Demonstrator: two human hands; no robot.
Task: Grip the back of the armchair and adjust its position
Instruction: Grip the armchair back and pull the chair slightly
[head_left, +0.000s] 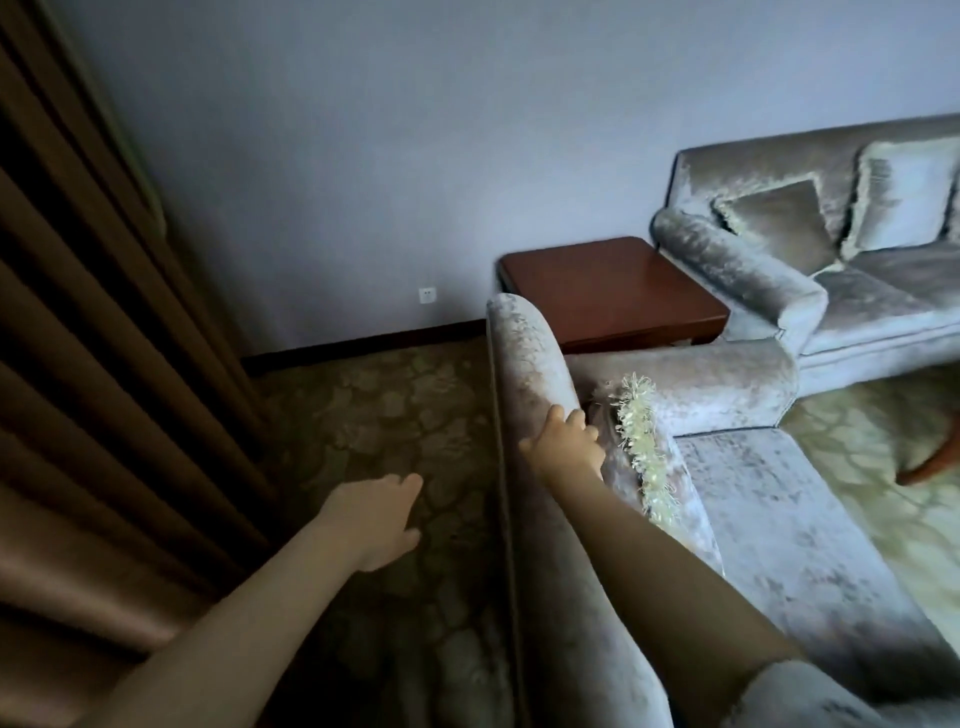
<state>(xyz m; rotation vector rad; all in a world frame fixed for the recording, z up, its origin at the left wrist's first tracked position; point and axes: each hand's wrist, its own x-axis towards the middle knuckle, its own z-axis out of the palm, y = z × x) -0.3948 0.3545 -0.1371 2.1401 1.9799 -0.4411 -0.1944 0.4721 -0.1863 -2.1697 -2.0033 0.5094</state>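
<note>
Head view: left hand (382, 512) loosely open, empty, over carpet (395, 415) behind armchair (540, 395). Right hand (566, 439) curls over the backrest top; grip step under way. Armchair stands beside wooden side table (613, 291). Next: left hand joins, then shift.

Two bare forearms, left hand (382, 512), right hand (563, 441), seemingly no sleeves

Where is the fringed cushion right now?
The fringed cushion leans inside the armchair, just right of the right hand on its back.
</note>
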